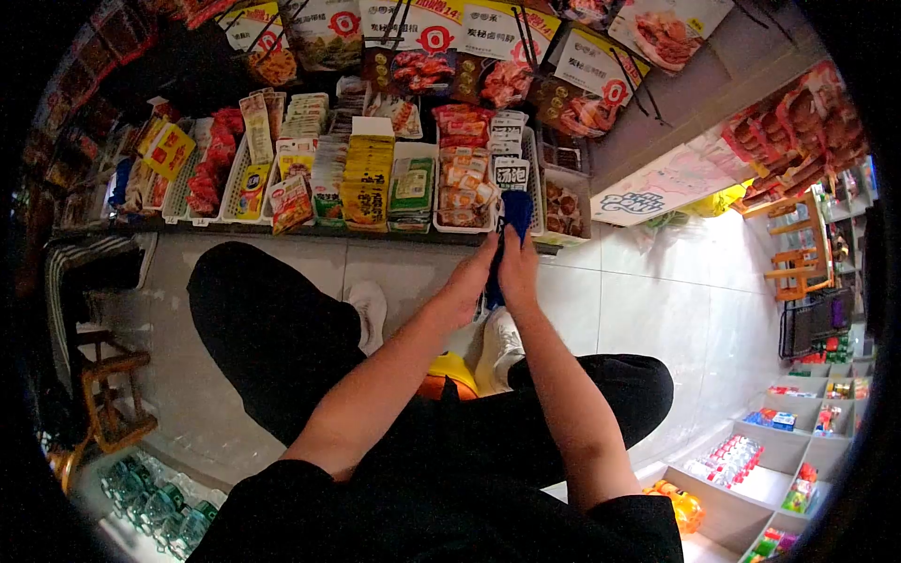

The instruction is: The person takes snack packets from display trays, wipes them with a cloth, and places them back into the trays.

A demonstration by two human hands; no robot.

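Observation:
My left hand point(474, 283) and my right hand point(518, 274) are pressed together around a dark blue packet point(515, 208), at the front edge of the snack shelf. Its blue end sticks up above my fingers, and more blue shows below them. The part between my palms is hidden, so I cannot tell whether it is one packet or a small bundle. Just behind it, white-and-black snack packets point(511, 174) stand in a white basket point(537, 188). To the left, orange and white packets point(466, 192) fill the neighbouring basket.
Yellow packets point(369, 178) and green packets point(412, 190) stand farther left. Large food bags point(507, 42) hang above. Wooden stools point(117, 389) are at the left, green bottles point(155, 502) at the lower left. Compartments with drinks point(727, 462) line the lower right.

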